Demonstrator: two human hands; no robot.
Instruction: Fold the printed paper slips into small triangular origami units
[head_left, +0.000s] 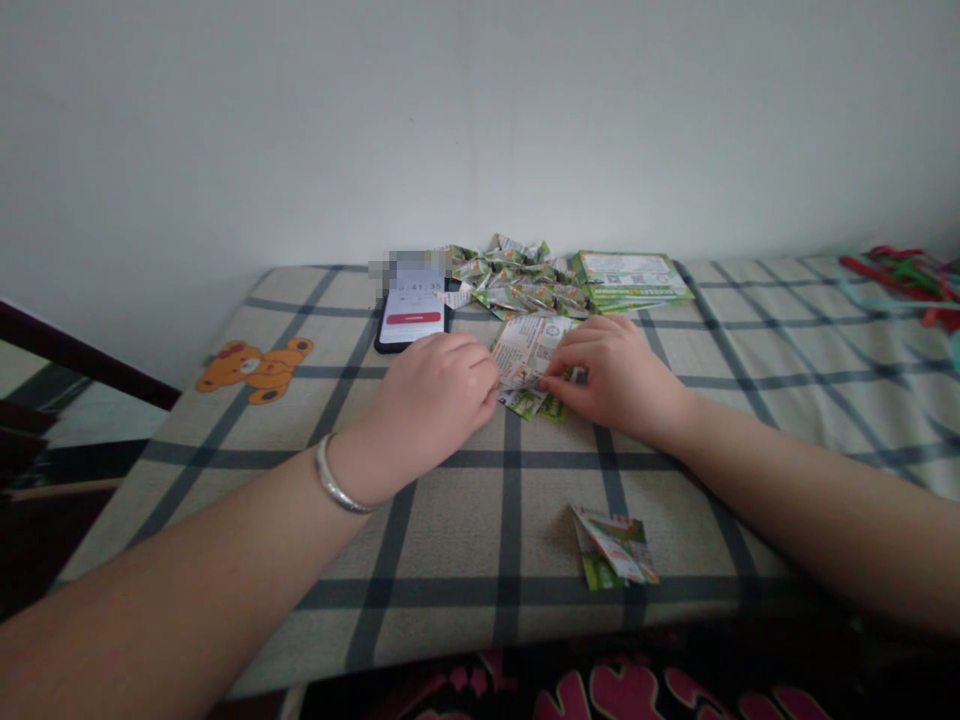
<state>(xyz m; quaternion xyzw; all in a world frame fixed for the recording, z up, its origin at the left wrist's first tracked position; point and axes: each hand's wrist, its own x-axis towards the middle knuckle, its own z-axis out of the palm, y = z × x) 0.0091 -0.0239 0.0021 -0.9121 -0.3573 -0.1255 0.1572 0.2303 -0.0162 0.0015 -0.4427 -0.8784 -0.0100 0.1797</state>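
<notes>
A printed paper leaflet (525, 345), white and green with orange text, lies on the checked tablecloth between my hands, its near edge folded up. My right hand (611, 375) pinches the leaflet's right side between thumb and fingers. Curled at the left edge of the same sheet is my left hand (442, 395), its fingertips mostly hidden behind the knuckles. Closer to me rests a small folded leaflet piece (616, 548). Beyond my hands sits a group of several folded paper pieces (517, 275), beside a stack of flat leaflets (630, 278).
A phone (412, 318) with a lit timer screen lies just behind my left hand. An orange bear sticker (255, 370) is on the checked cloth (450, 560) at left. Red and green items (900, 285) lie at far right. A white wall (480, 120) borders the table's back.
</notes>
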